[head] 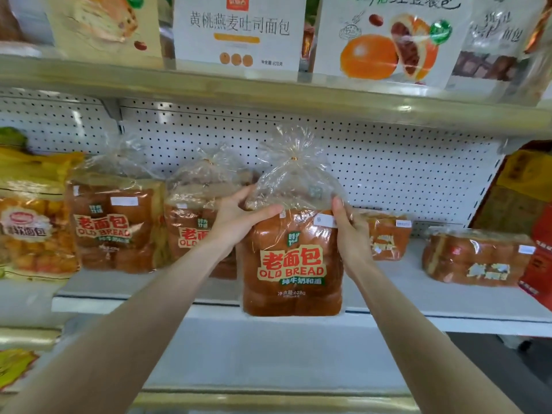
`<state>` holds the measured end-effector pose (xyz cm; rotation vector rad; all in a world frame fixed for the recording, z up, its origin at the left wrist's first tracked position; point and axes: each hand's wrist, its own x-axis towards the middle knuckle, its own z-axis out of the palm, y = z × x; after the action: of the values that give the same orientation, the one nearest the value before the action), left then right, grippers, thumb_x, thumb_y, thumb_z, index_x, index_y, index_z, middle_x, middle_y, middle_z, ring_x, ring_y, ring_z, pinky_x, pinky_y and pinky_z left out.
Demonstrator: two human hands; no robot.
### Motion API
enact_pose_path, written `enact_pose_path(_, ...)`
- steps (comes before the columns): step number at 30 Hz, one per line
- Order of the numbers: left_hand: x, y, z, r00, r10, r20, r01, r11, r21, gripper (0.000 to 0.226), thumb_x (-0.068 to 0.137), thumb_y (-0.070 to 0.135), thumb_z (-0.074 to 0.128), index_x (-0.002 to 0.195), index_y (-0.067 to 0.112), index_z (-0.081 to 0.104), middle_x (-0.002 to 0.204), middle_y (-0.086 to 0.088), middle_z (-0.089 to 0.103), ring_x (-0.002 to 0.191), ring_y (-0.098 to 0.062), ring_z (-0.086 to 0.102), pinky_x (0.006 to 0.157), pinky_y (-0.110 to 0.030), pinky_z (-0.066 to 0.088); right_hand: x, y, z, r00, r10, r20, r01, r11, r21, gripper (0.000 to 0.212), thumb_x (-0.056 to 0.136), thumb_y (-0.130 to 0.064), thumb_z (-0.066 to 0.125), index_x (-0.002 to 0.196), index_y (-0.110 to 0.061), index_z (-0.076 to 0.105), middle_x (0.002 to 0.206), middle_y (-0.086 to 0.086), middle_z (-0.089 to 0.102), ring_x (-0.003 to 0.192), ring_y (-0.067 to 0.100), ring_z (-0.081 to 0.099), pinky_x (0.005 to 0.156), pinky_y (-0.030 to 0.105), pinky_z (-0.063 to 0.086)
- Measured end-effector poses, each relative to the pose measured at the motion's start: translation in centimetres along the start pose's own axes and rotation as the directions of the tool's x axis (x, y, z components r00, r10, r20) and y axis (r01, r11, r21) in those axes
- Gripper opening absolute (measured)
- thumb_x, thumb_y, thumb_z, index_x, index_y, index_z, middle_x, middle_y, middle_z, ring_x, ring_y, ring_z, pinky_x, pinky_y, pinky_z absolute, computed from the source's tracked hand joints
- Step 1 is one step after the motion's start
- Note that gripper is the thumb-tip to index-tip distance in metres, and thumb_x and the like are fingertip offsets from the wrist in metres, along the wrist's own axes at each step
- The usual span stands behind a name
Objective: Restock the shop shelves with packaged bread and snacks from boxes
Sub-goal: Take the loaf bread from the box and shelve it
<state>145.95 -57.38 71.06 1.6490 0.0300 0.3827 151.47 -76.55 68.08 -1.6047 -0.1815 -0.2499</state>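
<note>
A white perforated back panel (388, 174) is running behind the middle shelf (388, 285), its rows of small holes showing. A pale bracket (112, 110) is sitting at its upper left. Above, a white carton printed with three orange discs (236, 34) is standing beside a carton picturing an orange bun (385, 46). Dark floor (519, 377) is showing at the lower right.

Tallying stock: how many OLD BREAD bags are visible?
3: the held bag, between left hand and right hand; the leftmost bag; the middle bag, partly behind the left hand. Others may be hidden behind.
</note>
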Motion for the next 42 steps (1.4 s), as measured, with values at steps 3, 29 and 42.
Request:
enact_pose_path(3,2.0,-1.8,1.0,1.0,0.009,-0.015,-0.009,0.999,0.036,0.121,0.032,0.07,0.088,0.137,0.024,0.053,0.134,-0.002,0.06,0.117,-0.028,0.06,0.1,-0.053,0.047,1.6,1.4,-0.5,1.0,-0.003,-0.007,0.003,1.0,-0.012,0.03,0.095,-0.051,0.048,0.115,-0.034,0.061,0.101,-0.01,0.069,0.095,0.008,0.065,0.088,0.018,0.049)
enact_pose_path(29,5.0,-7.9,3.0,0.959,0.273,-0.077,-0.257,0.952,0.166,0.076,0.077,0.031,0.077,0.142,0.011,0.044,0.129,0.02,0.05,0.118,0.009,0.046,0.095,-0.002,0.036,5.0,8.2,0.1,0.999,-0.037,-0.024,0.037,0.999,0.003,0.084,0.074,-0.08,0.049,0.133,-0.021,0.054,0.12,0.0,0.067,0.113,0.017,0.062,0.1,0.044,0.049)
enact_pose_path(42,-1.4,-12.8,3.9,0.978,0.14,-0.155,-0.126,0.987,0.096,0.107,0.067,0.051,0.081,0.153,0.024,0.022,0.148,0.007,0.042,0.135,-0.01,0.042,0.108,-0.041,0.043,-0.2,9.8,-3.1,0.971,-0.127,0.203,0.128,0.992,0.005,0.087,0.087,-0.021,0.07,0.154,-0.03,0.016,0.13,-0.021,0.051,0.102,-0.022,0.053,0.082,0.007,0.049)
